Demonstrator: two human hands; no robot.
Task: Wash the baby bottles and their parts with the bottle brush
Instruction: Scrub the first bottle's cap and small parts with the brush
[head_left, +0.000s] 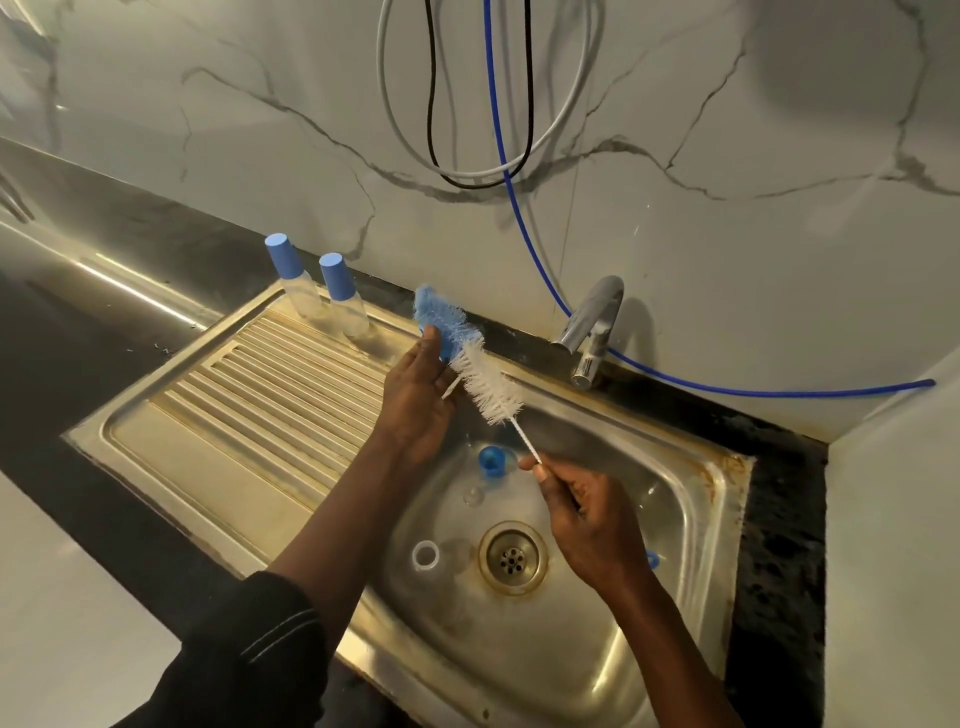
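Note:
My right hand (587, 514) pinches the white wire handle of the bottle brush (491, 387) above the sink basin. The brush slants up to the left, white bristles first, then a blue bristle tip. My left hand (421, 395) is raised with fairly straight fingers that touch the blue tip. A thin white stick pokes out beside its palm. Two clear baby bottles (306, 291) (347, 306) with blue caps stand at the back of the drainboard. In the basin lie a blue cap (491, 461), a clear nipple (472, 496) and a white ring (426, 555).
The steel sink (691, 525) has a drain (513, 557) at its middle and a ribbed drainboard (270, 384) on the left. A chrome tap (592, 332) stands at the back with a blue hose (727, 387) behind it. Cables hang on the marble wall. A small blue piece (652, 560) shows behind my right hand.

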